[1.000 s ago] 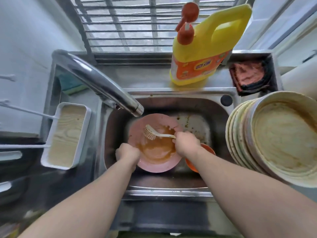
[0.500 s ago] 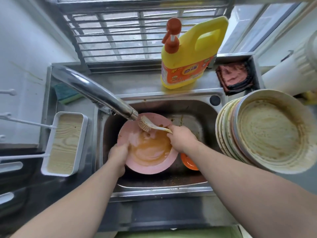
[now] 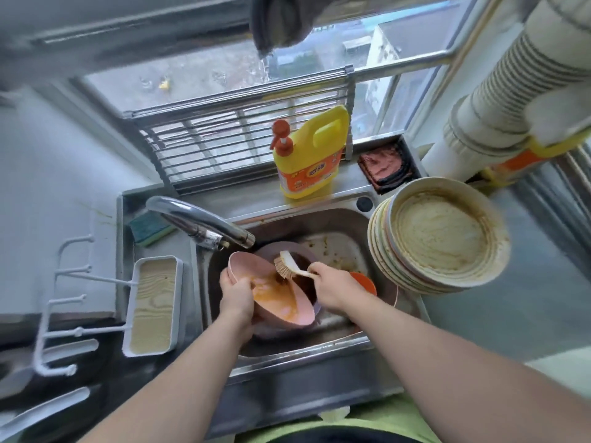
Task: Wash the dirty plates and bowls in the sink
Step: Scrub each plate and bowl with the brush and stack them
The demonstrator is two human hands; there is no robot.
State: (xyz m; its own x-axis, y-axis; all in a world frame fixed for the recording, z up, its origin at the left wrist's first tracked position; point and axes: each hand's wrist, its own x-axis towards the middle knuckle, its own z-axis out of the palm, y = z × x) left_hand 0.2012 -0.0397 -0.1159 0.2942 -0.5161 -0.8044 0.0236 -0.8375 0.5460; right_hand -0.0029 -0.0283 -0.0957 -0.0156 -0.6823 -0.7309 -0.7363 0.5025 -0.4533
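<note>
The left hand (image 3: pixel 236 294) is gripping the near-left rim of a pink plate (image 3: pixel 281 302), fingers curled over the edge, and is holding it tilted above the sink (image 3: pixel 335 225), its orange-stained face turned up and to the right. The right hand (image 3: pixel 332 289) is closing its fingers round the pale handle of a dish brush (image 3: pixel 287 266), whose bristles are touching the plate's upper inner face. Behind the tilted plate a second pink dish (image 3: pixel 303 254) is lying in the basin, and an orange bowl (image 3: pixel 364 282) is showing just right of the right wrist. The tap (image 3: pixel 198 222) is reaching over the sink's left rear edge, its spout ending just beside the plate's top rim. A stack of dirty plates (image 3: pixel 438 238) is overhanging the sink's right edge, narrowing the room on that side. A yellow detergent bottle (image 3: pixel 310 158) is standing on the back ledge; a sponge (image 3: pixel 150 228) is lying behind the tap, and a white tray (image 3: pixel 153 308) is sitting left of the basin.
</note>
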